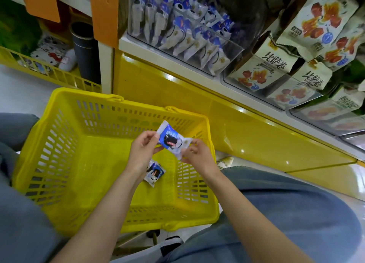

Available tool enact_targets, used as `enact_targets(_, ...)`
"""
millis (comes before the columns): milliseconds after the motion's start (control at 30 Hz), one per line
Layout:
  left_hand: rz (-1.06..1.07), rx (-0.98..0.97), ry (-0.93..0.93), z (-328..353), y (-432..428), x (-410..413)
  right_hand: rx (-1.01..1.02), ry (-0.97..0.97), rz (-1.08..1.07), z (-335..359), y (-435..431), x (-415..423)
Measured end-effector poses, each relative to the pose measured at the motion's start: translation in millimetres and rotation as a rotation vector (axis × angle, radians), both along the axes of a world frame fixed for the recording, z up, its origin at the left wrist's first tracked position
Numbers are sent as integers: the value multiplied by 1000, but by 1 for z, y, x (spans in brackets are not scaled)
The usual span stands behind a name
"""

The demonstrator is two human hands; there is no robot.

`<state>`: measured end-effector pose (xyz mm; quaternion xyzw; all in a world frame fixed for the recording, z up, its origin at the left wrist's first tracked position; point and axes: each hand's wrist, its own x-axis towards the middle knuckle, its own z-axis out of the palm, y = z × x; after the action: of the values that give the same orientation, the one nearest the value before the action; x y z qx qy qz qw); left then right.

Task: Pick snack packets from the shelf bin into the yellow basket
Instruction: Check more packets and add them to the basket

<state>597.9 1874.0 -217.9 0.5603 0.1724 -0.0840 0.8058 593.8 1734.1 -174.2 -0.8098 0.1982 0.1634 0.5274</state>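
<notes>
A small blue-and-white plastic snack packet (pixel 171 139), glossy, with a dark round biscuit printed on the blue face and white crimped ends, is held tilted above the right half of a yellow slotted plastic basket (pixel 83 94). The left hand (pixel 143 150) pinches its upper-left edge between thumb and fingers (pixel 153 138). The right hand (pixel 197 154) pinches the lower-right crimped end with curled fingers (pixel 194 144).

A second matching packet (pixel 155 173) lies flat on the basket floor, near the right wall and partly hidden by the left wrist. The rest of the floor is bare yellow plastic. The basket stands between the person's knees in blue jeans (pixel 296 213), its far rim close to the glossy yellow shelf base (pixel 177 89).

Above that, a clear plastic shelf bin (pixel 233 45) holds many similar packets (pixel 177 31) standing on edge in rows. Just beside it on the right, cream bags with orange-red print (pixel 264 69) fill the neighbouring bins.
</notes>
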Motion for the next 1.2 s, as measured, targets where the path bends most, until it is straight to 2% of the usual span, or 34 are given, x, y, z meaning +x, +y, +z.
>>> enact_targets(100,-37,171,-85,1,1,2,-204,-19,206,-6,3,-10)
enact_targets(233,-161,347,-182,-3,0,-2,-162,-231,153,-6,13,-11)
enact_targets(500,-197,320,-175,-3,-4,-3,-420,-475,281,-7,9,-12)
enact_targets(567,-117,379,-128,-4,-7,-4,-451,-506,254,-8,10,-13)
enact_targets(667,-94,461,-134,-5,-16,-12,-406,-456,59,-9,11,-9)
enact_targets(767,-189,359,-135,-2,-25,-21,-316,-425,4,-9,14,-7)
enact_targets(900,-202,58,60,1,-24,-22,-140,-415,88,-13,17,-13)
enact_targets(1000,-153,-42,185,2,-21,-20,-181,-392,114,-22,14,-19)
enact_targets(1100,-128,-125,207,4,-22,-20,-215,-298,104,-29,13,-21)
enact_targets(1200,-109,-121,214,2,-22,-20,-181,-252,81,-31,16,-23)
